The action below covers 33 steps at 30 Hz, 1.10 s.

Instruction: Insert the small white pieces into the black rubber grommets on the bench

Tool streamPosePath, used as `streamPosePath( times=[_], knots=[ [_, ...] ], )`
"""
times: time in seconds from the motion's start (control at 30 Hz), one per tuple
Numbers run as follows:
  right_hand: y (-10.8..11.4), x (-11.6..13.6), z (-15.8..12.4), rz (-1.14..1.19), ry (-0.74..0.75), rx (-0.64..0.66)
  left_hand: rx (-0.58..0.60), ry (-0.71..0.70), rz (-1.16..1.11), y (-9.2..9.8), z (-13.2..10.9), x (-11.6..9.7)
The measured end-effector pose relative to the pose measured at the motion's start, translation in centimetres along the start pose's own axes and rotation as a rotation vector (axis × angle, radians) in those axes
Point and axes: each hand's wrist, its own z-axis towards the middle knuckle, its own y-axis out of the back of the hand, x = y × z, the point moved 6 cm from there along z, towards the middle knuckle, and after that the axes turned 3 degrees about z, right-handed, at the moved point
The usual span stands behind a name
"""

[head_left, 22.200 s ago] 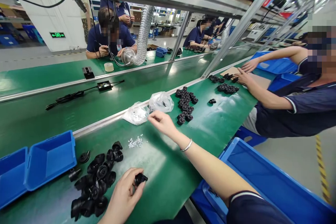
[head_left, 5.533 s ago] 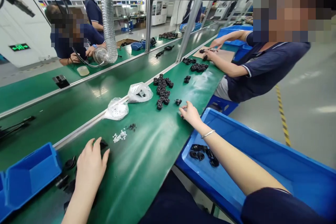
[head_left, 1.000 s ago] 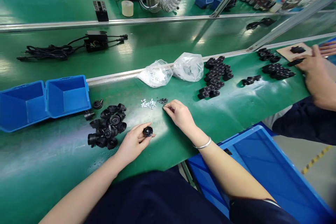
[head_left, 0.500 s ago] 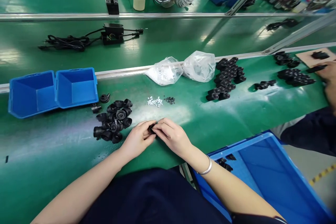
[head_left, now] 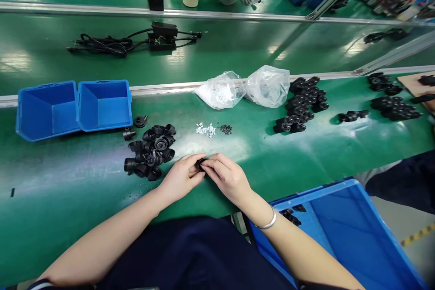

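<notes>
Between my two hands is a small black round plastic part [head_left: 200, 164], held low over the green bench. My left hand [head_left: 183, 176] is closed around it from the left. The fingertips of my right hand [head_left: 227, 176] are pinched at its open end; whether they hold a smaller piece is hidden. To the left lies a heap of black plastic caps [head_left: 149, 152]. Just beyond my hands are a little pile of white pieces [head_left: 205, 130] and a pile of small black rings [head_left: 224, 129].
Two blue bins [head_left: 103, 106] stand at the back left. Clear plastic bags [head_left: 267, 86] rest against the rail, beside rows of black parts [head_left: 302, 102]. A big blue crate [head_left: 353, 231] is at my right below the bench edge. Black cables [head_left: 105, 45] lie beyond the rail.
The view has shifted slightly, so the bench things appear further right. My hands stay together on the black part, whose open end now shows a little more.
</notes>
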Motion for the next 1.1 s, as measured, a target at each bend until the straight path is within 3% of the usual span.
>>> streamPosePath(
  times=[0.3, 0.67, 0.83, 0.97, 1.1],
  knots=[
    [-0.6, 0.5, -1.9, -0.131, 0.077, 0.123, 0.000, 0.021, -0.018, -0.2, 0.1, 0.5],
    [-1.1, 0.8, -2.6, -0.202, 0.197, 0.124, 0.011, 0.010, 0.030, 0.0, 0.1, 0.2],
    [-1.2, 0.5, -2.6, -0.174, 0.138, 0.122, 0.012, -0.023, 0.066, 0.1, 0.1, -0.1],
    [-0.8, 0.0, -2.8, -0.116, 0.062, 0.100, 0.014, 0.007, -0.057, -0.2, 0.0, 0.4],
    [-1.0, 0.2, -3.0, -0.205, 0.120, 0.168, 0.032, 0.024, -0.187, -0.5, -0.1, 0.9]
  ],
)
